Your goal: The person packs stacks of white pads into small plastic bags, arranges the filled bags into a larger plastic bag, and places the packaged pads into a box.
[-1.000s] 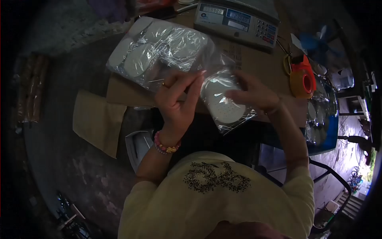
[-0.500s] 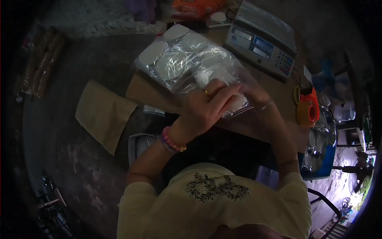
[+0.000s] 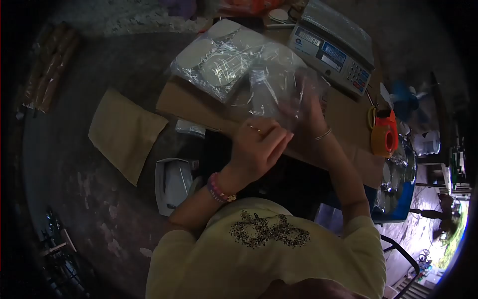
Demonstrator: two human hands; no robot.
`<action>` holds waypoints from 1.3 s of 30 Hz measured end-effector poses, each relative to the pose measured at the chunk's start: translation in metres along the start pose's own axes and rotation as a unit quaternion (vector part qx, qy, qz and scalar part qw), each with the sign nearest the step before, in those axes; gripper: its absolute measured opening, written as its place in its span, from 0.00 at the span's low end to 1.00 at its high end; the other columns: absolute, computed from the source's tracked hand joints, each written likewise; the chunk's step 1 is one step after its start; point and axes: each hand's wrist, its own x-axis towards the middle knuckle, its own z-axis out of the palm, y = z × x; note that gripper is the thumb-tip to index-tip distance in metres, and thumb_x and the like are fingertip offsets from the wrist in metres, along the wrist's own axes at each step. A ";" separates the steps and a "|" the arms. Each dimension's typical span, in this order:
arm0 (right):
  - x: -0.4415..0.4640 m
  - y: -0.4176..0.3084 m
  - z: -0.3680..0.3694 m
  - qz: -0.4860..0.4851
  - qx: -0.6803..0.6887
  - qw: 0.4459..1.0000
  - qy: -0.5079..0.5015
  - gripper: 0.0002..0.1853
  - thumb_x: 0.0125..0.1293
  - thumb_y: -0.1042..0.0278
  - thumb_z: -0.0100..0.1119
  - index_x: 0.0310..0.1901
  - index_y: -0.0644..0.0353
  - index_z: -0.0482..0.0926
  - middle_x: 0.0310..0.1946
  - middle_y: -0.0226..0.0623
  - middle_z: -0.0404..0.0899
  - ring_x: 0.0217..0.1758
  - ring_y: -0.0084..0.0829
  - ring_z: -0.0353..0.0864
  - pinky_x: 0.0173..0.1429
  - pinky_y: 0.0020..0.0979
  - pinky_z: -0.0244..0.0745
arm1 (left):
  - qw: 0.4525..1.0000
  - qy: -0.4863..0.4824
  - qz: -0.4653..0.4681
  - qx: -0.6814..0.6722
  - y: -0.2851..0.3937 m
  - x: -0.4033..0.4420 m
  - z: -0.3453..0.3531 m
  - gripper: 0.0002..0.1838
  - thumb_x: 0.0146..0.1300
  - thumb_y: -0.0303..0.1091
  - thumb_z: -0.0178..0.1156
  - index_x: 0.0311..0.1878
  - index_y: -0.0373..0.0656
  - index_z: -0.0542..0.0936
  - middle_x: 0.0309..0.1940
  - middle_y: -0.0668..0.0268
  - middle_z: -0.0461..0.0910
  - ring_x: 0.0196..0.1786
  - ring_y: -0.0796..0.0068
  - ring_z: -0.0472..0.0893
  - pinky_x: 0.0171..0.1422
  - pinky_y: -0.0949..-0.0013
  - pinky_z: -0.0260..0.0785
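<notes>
My left hand [image 3: 258, 149], with pink beads at its wrist, is closed in a pinch at the near edge of a clear plastic bag [image 3: 271, 89]. My right hand [image 3: 309, 102] is at the bag's right side, seen partly through the film; its fingers are smeared by motion. Just beyond the left hand lies a clear pack of flat white round pieces [image 3: 224, 65]. The bag overlaps the right side of this pack. Whether any white piece is inside the bag, I cannot tell.
A digital scale [image 3: 333, 50] stands at the back right of the cardboard-covered table [image 3: 356, 129]. An orange tape dispenser [image 3: 386, 134] sits at the right. To the left are a brown sheet [image 3: 127, 134] and an open white box [image 3: 174, 184]. A blue-sided container [image 3: 406, 194] is at the right.
My right hand has moved up and away from my left hand. The clear bag now spreads between them, and the white pieces that were near my fingers no longer show there.
</notes>
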 end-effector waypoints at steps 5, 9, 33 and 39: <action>0.010 -0.006 0.002 0.273 0.130 0.953 -0.015 0.31 0.64 0.60 0.70 0.62 0.70 0.70 0.52 0.45 0.81 0.52 0.33 0.83 0.51 0.34 0.80 | 0.999 -0.025 -0.029 0.001 -0.006 -0.020 0.034 0.08 0.64 0.30 0.67 0.34 0.42 0.76 0.29 0.65 0.76 0.34 0.63 0.78 0.39 0.61 0.69; -0.001 -0.029 0.018 0.345 0.302 0.889 0.013 0.26 0.66 0.60 0.69 0.59 0.71 0.76 0.52 0.44 0.81 0.48 0.31 0.82 0.46 0.33 0.79 | 1.000 -0.005 -0.026 -0.011 -0.006 -0.022 0.039 0.09 0.64 0.31 0.67 0.34 0.42 0.75 0.30 0.63 0.76 0.34 0.62 0.78 0.38 0.61 0.70; -0.004 -0.046 -0.003 -0.129 -0.376 0.906 -0.148 0.32 0.70 0.50 0.63 0.69 0.57 0.70 0.65 0.57 0.68 0.65 0.49 0.73 0.56 0.42 0.77 | 0.983 -0.157 0.023 -0.089 0.006 -0.014 0.006 0.11 0.59 0.26 0.70 0.29 0.42 0.74 0.26 0.65 0.74 0.28 0.63 0.77 0.32 0.64 0.69; -0.053 -0.016 0.006 -0.112 -0.160 0.978 -0.070 0.18 0.73 0.56 0.59 0.52 0.63 0.83 0.47 0.47 0.83 0.46 0.45 0.82 0.51 0.44 0.75 | 0.980 -0.161 -0.030 -0.116 0.010 -0.021 -0.003 0.10 0.57 0.23 0.70 0.30 0.40 0.76 0.26 0.64 0.77 0.27 0.63 0.78 0.30 0.65 0.70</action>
